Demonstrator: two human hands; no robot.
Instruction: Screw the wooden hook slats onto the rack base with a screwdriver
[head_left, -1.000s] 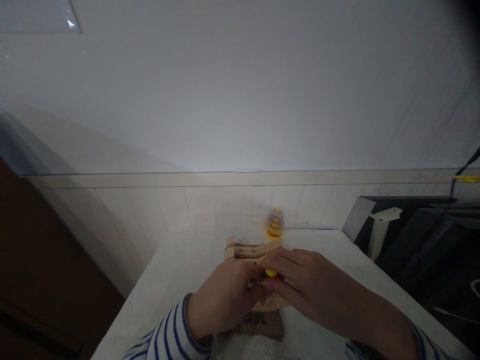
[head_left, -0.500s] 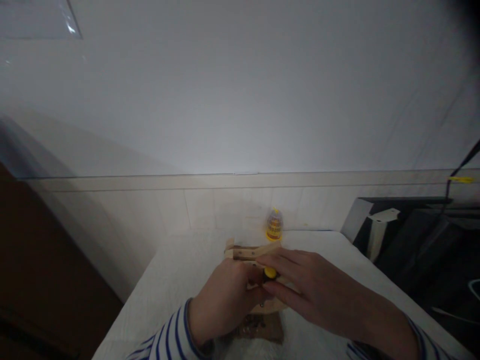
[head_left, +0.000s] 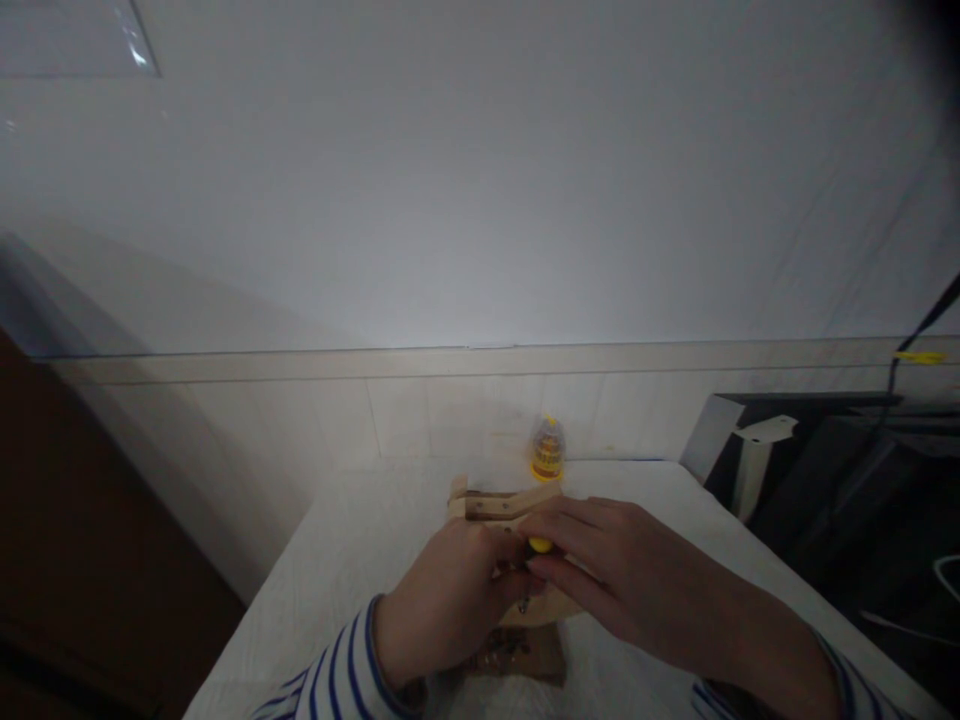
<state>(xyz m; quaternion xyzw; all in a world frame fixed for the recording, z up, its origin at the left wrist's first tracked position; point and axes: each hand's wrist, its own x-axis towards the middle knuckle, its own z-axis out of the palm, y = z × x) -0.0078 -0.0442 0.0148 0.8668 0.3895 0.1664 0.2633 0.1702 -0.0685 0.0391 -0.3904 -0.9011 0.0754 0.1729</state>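
My left hand (head_left: 450, 600) rests closed on a small wooden assembly (head_left: 506, 503) on the white table (head_left: 360, 540). My right hand (head_left: 611, 570) pinches a yellow-capped tool (head_left: 540, 545), likely a small screwdriver, held upright against the wood. Both hands touch each other over the piece. Most of the wooden assembly is hidden beneath them. A brown flat piece (head_left: 525, 652) lies under the assembly near my wrists.
A clear yellow-topped container of bits (head_left: 547, 450) stands at the table's back edge by the pale wall. A dark stand with a white bracket (head_left: 761, 440) sits to the right, with a black cable (head_left: 926, 320). Dark floor lies to the left.
My right fingers have shifted slightly around the yellow cap, as if twisting it. Both hands stay in the same place on the wood.
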